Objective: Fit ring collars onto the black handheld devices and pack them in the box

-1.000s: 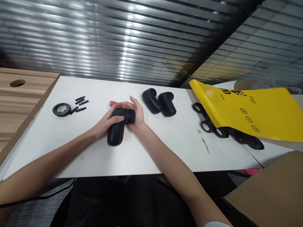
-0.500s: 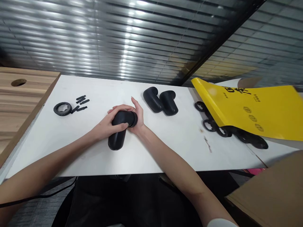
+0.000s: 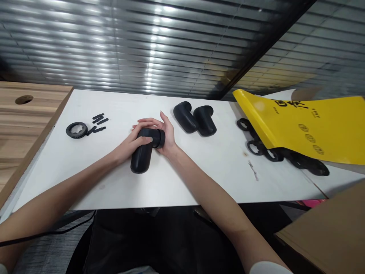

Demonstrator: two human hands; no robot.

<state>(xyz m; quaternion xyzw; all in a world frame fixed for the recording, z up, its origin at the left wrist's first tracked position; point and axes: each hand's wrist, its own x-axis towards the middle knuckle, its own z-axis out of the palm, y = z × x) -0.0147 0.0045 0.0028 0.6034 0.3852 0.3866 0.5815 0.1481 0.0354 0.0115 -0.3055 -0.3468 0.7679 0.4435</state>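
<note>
Matt black plastic elbow (image 3: pixel 139 159), glossy yellow sheet (image 3: pixel 302 127).

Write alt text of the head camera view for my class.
At a white table, the left hand and right hand hold a black elbow-shaped part; two similar parts, a black ring and a yellow sheet lie nearby.

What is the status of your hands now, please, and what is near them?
Left hand and right hand both holding black elbow piece. Beyond right hand, not touching it: second black elbow, third black elbow.
</note>
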